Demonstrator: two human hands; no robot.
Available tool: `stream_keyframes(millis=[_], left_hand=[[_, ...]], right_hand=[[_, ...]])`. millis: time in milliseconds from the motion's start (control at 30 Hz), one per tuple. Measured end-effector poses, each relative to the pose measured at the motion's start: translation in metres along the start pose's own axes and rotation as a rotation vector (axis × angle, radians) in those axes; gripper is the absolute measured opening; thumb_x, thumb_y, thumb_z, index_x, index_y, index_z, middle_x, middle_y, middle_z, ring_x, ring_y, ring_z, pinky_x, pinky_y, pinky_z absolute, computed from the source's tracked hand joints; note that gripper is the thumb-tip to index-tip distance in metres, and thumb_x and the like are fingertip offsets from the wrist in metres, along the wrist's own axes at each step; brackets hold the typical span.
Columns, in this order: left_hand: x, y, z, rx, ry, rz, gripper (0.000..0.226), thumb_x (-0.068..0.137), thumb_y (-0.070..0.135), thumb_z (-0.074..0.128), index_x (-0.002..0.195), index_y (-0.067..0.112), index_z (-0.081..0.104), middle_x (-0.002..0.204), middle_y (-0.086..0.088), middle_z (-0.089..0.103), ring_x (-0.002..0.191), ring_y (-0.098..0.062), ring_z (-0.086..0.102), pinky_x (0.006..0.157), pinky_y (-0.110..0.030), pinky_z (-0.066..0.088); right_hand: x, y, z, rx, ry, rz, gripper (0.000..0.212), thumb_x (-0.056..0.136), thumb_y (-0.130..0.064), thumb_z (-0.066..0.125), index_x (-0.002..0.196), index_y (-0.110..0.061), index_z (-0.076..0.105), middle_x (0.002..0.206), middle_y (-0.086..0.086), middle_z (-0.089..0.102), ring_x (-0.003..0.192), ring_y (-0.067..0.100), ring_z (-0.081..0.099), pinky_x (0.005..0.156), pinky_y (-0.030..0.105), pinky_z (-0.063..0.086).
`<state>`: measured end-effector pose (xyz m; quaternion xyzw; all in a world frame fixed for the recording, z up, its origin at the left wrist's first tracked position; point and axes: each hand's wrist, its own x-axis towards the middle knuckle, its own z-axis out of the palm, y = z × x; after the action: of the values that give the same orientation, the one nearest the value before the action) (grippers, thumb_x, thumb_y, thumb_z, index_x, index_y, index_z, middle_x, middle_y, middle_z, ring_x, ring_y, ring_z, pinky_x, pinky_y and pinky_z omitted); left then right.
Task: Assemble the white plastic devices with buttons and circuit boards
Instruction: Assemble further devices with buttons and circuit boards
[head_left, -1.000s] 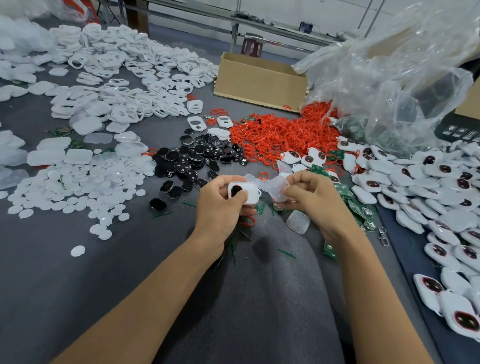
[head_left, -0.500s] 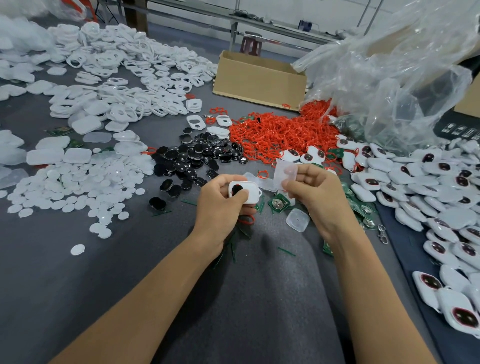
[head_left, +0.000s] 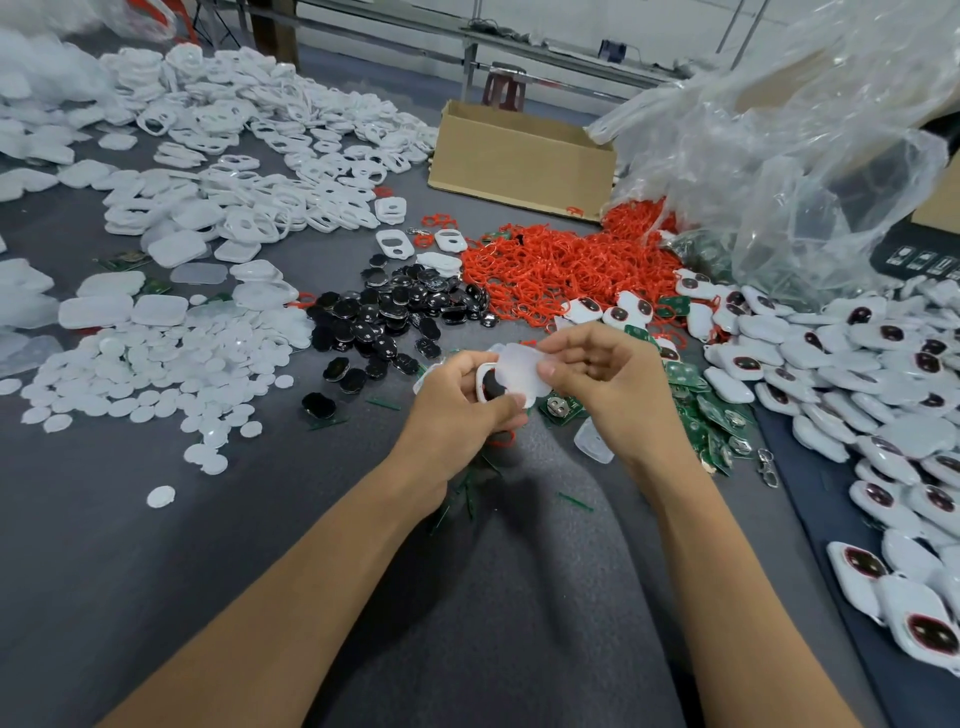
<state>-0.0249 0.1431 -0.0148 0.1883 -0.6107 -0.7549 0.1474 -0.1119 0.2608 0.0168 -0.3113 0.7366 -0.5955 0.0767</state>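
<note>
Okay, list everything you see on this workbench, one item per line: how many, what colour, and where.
white shell: one, white with a black button in it, held at centre
translucent cover: one, milky, held over the shell
black buttons: a pile, black, centre
red rings: a heap, red, behind centre
circuit boards: many, green, right of centre
finished devices: many, white with dark buttons, right side
white frames: many, white, far left
round discs: many, white, near left
cardboard box: one, brown, far centre
plastic bag: one, clear, far right
left hand: grips the shell
right hand: pinches the cover
</note>
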Motion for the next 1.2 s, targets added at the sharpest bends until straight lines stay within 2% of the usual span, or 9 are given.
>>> stream_keyframes(millis=[100, 233, 400, 500, 567, 733, 867, 1100, 1200], left_hand=[[-0.002, 0.001, 0.000, 0.033, -0.054, 0.015, 0.046, 0.081, -0.010, 0.067, 0.124, 0.004, 0.056, 0.100, -0.014, 0.065, 0.082, -0.019, 0.058, 0.068, -0.030, 0.053], [-0.002, 0.001, -0.001, 0.010, -0.077, 0.019, 0.045, 0.081, -0.012, 0.066, 0.122, 0.004, 0.057, 0.098, -0.012, 0.065, 0.083, -0.017, 0.057, 0.063, -0.023, 0.050], [0.002, -0.001, 0.001, -0.108, -0.076, -0.017, 0.034, 0.090, -0.010, 0.055, 0.121, 0.002, 0.058, 0.109, -0.017, 0.068, 0.093, -0.023, 0.066, 0.083, -0.029, 0.055], [0.004, 0.000, 0.001, -0.180, -0.085, -0.028, 0.018, 0.097, 0.002, 0.049, 0.106, 0.005, 0.064, 0.102, -0.012, 0.070, 0.084, -0.013, 0.069, 0.076, -0.023, 0.058], [0.004, 0.002, 0.000, -0.207, -0.075, -0.049, 0.025, 0.102, 0.011, 0.043, 0.094, 0.007, 0.066, 0.096, -0.010, 0.070, 0.078, -0.011, 0.070, 0.070, -0.021, 0.058], [0.002, 0.006, 0.001, -0.211, -0.053, -0.086, 0.030, 0.104, 0.015, 0.038, 0.094, 0.010, 0.066, 0.096, -0.014, 0.070, 0.079, -0.019, 0.070, 0.061, -0.021, 0.057], [0.000, 0.009, 0.002, -0.241, -0.051, -0.090, 0.031, 0.104, 0.016, 0.037, 0.095, 0.009, 0.065, 0.100, -0.014, 0.069, 0.086, -0.024, 0.067, 0.055, -0.019, 0.054], [-0.003, 0.011, 0.002, -0.228, -0.068, -0.078, 0.036, 0.104, 0.013, 0.035, 0.088, 0.013, 0.066, 0.090, -0.009, 0.069, 0.079, -0.020, 0.067, 0.052, -0.017, 0.052], [-0.003, 0.011, 0.002, -0.193, -0.071, -0.086, 0.035, 0.105, 0.014, 0.034, 0.090, 0.014, 0.066, 0.095, -0.012, 0.068, 0.079, -0.020, 0.067, 0.054, -0.017, 0.052]], right_hand=[[0.000, 0.001, 0.003, -0.040, -0.027, 0.006, 0.020, 0.078, 0.008, 0.069, 0.083, -0.011, 0.067, 0.072, 0.003, 0.065, 0.062, 0.007, 0.056, 0.063, 0.018, 0.048], [-0.001, 0.003, 0.007, -0.127, -0.049, -0.005, 0.019, 0.078, 0.008, 0.069, 0.084, -0.010, 0.070, 0.066, -0.007, 0.063, 0.055, -0.004, 0.053, 0.060, 0.012, 0.045], [-0.003, 0.007, 0.012, -0.314, 0.012, -0.095, 0.021, 0.078, 0.005, 0.069, 0.084, -0.015, 0.072, 0.078, 0.000, 0.069, 0.067, 0.005, 0.059, 0.067, 0.017, 0.047], [-0.003, 0.009, 0.014, -0.415, 0.048, -0.181, 0.018, 0.076, 0.001, 0.071, 0.084, -0.015, 0.074, 0.080, -0.003, 0.065, 0.064, 0.001, 0.053, 0.064, 0.012, 0.039], [-0.001, 0.012, 0.014, -0.461, 0.064, -0.213, 0.017, 0.075, -0.001, 0.073, 0.083, -0.017, 0.074, 0.079, -0.003, 0.062, 0.063, 0.005, 0.051, 0.063, 0.013, 0.038], [-0.001, 0.016, 0.014, -0.450, 0.110, -0.265, 0.019, 0.075, 0.002, 0.070, 0.083, -0.015, 0.075, 0.077, -0.007, 0.065, 0.061, 0.000, 0.051, 0.062, 0.008, 0.035], [0.000, 0.018, 0.013, -0.427, 0.125, -0.277, 0.022, 0.075, 0.003, 0.068, 0.086, -0.016, 0.072, 0.074, -0.014, 0.064, 0.059, 0.003, 0.050, 0.060, 0.008, 0.035], [0.000, 0.016, 0.009, -0.361, 0.115, -0.275, 0.028, 0.078, 0.005, 0.065, 0.087, -0.022, 0.063, 0.076, -0.013, 0.062, 0.061, 0.005, 0.050, 0.062, 0.013, 0.041], [0.001, 0.016, 0.007, -0.357, 0.079, -0.250, 0.029, 0.078, 0.005, 0.066, 0.089, -0.022, 0.062, 0.075, -0.012, 0.062, 0.063, 0.010, 0.052, 0.064, 0.019, 0.043]])
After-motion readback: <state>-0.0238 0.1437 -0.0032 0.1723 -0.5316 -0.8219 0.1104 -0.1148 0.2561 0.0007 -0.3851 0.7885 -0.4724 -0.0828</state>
